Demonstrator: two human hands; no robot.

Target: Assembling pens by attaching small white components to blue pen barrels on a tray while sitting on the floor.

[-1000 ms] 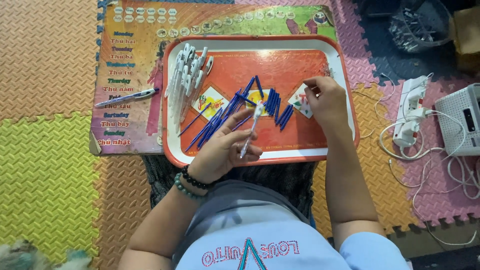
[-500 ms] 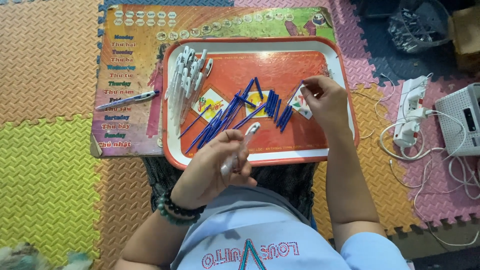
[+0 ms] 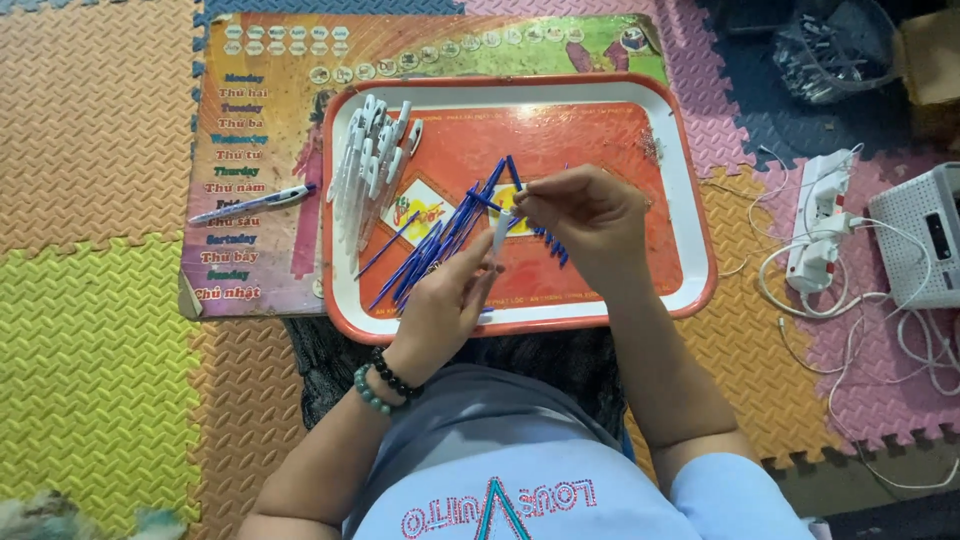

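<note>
You hold a white pen barrel (image 3: 500, 232) over the tray's (image 3: 690, 215) middle: your left hand (image 3: 445, 300) grips its lower end, your right hand (image 3: 585, 215) pinches a blue refill (image 3: 540, 192) at its top, so it looks mid-assembly. White pens (image 3: 370, 165) lie along the tray's left edge, apparently done. Many loose refills (image 3: 430, 250) at centre remain.

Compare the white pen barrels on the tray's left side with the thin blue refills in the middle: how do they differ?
The white plastic pen barrels are thick and pale; the thin blue pen refills are slender and dark blue. The barrels lie in a fairly tidy side-by-side row; the refills fan out and cross in a loose pile. The barrels lie apart from both hands; the refills lie right by the left hand and right hand. Both groups lie on the orange tray.
</note>
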